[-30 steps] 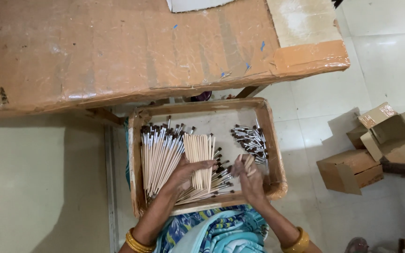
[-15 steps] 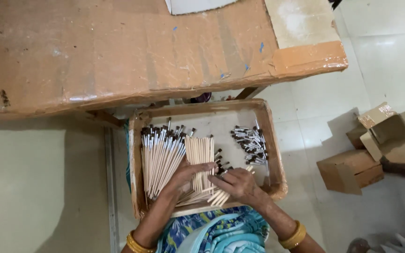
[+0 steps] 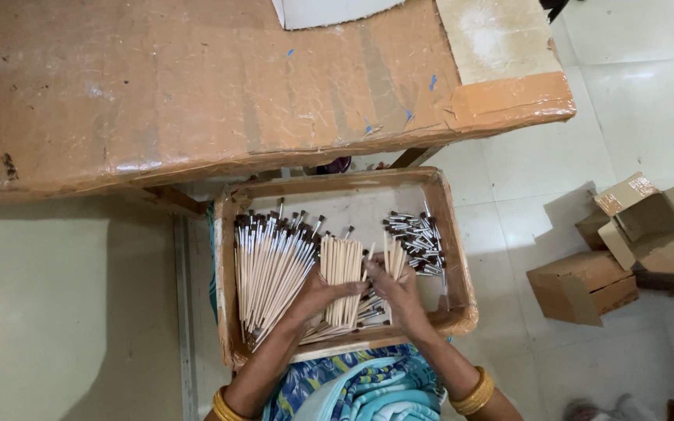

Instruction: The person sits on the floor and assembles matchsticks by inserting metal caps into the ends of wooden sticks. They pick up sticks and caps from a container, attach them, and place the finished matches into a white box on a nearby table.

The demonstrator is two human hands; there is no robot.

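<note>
A cardboard tray (image 3: 226,257) rests on my lap, full of thin wooden sticks with dark tips. A large pile of sticks (image 3: 267,265) lies along its left side. My left hand (image 3: 317,298) presses on a neat bundle of plain sticks (image 3: 340,265) in the middle. My right hand (image 3: 398,295) holds a few sticks (image 3: 391,261) upright right beside that bundle. A smaller heap of short black-and-silver pieces (image 3: 419,243) lies at the tray's right.
A table wrapped in brown cardboard and tape (image 3: 196,86) stands just beyond the tray. Several small cardboard boxes (image 3: 587,284) sit on the tiled floor at the right. A white sheet (image 3: 329,9) lies at the table's far edge.
My right hand went from the tray's right side toward the middle and now holds a few sticks beside the bundle. My left hand stayed on the bundle.
</note>
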